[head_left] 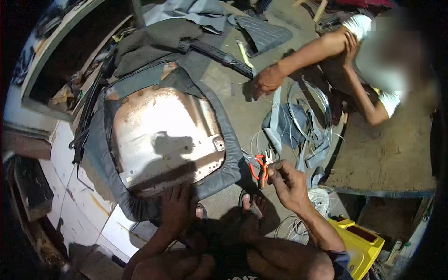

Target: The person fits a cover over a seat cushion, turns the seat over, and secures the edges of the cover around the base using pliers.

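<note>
A seat cushion with a dark cover [217, 105] lies upside down in front of me, its bare, rusty metal pan [154, 121] facing up and the cover wrapped round its rim. My left hand [177, 203] rests on the near edge of the cover, fingers stretched out over it in shadow. To the right of the cushion, my right hand [288, 186] is closed, with thumb and forefinger pinched together. Anything between those fingertips is too small to make out. Pliers with orange-red handles [263, 175] appear right beside the fingertips, over the floor.
Another person's hand [267, 82] reaches down at the upper right. Coiled wire [310, 109] and grey fabric scraps lie below it. A yellow plastic thing [357, 247] stands at lower right, near a wooden board [382, 158]. A black metal rail [219, 58] lies behind the cushion.
</note>
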Demonstrator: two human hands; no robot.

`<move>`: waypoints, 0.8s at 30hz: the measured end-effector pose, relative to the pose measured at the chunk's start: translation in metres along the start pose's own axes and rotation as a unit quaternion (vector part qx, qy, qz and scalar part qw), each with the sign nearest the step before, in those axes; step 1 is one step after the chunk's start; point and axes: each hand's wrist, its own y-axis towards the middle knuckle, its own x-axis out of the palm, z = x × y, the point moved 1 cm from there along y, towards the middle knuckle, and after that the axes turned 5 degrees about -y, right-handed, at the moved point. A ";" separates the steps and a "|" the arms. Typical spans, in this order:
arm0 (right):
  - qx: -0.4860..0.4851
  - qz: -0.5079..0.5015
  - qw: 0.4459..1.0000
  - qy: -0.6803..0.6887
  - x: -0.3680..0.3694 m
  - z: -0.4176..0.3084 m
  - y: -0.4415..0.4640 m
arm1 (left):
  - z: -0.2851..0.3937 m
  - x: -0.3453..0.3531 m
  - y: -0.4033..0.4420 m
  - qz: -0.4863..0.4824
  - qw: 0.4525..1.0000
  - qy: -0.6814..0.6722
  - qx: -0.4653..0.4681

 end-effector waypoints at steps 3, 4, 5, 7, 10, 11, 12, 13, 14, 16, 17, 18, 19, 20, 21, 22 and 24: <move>-0.056 -0.149 0.986 -0.054 0.009 -0.025 0.000 | -0.008 -0.004 0.008 -0.013 0.994 -0.065 -0.088; -0.081 -0.210 0.974 -0.021 0.018 -0.025 -0.004 | -0.010 -0.004 0.011 -0.034 0.988 -0.097 -0.113; -0.083 -0.222 0.971 -0.021 0.026 -0.025 -0.005 | -0.008 -0.005 0.012 -0.033 0.987 -0.099 -0.125; -0.122 -0.268 0.940 -0.174 0.044 -0.028 -0.006 | -0.002 -0.010 0.014 -0.008 0.993 -0.091 -0.071; -0.055 -0.259 0.948 -0.175 0.079 -0.042 0.001 | -0.009 -0.002 0.010 -0.035 0.977 -0.156 -0.139; -0.026 -0.247 0.953 -0.177 0.089 -0.045 0.007 | -0.011 -0.003 0.013 -0.039 0.975 -0.160 -0.146; -0.028 -0.269 0.948 -0.171 0.099 -0.042 0.007 | -0.011 -0.005 0.015 -0.035 0.977 -0.160 -0.135; -0.025 -0.277 0.945 -0.173 0.107 -0.047 0.008 | -0.011 -0.008 0.017 -0.030 0.979 -0.160 -0.126; 0.085 -0.281 0.948 -0.121 0.113 -0.055 0.008 | -0.010 -0.010 0.017 -0.060 0.974 -0.165 -0.144; 0.260 -0.240 0.935 0.006 0.125 -0.066 0.011 | -0.010 -0.013 0.018 -0.031 0.970 -0.206 -0.128; 0.266 -0.238 0.934 -0.001 0.135 -0.067 0.011 | -0.007 -0.016 0.020 0.003 0.964 -0.243 -0.106; 0.241 -0.134 0.955 0.108 0.146 -0.065 0.010 | -0.003 -0.025 0.023 -0.016 0.964 -0.253 -0.077; 0.209 -0.024 0.954 0.213 0.150 -0.065 0.006 | 0.004 -0.026 0.024 -0.022 0.962 -0.264 -0.072; 0.222 -0.006 0.957 0.185 0.147 -0.070 0.009 | 0.010 -0.025 0.026 -0.042 0.846 -0.505 -0.167; 0.220 0.006 0.958 0.183 0.142 -0.070 0.011 | 0.013 -0.023 0.031 -0.060 0.667 -0.701 -0.247; 0.203 0.019 0.960 0.193 0.137 -0.071 0.014 | 0.016 -0.021 0.036 -0.120 0.635 -0.711 -0.279; 0.212 0.054 0.948 0.232 0.126 -0.047 0.010 | 0.019 -0.020 0.051 -0.216 0.629 -0.698 -0.266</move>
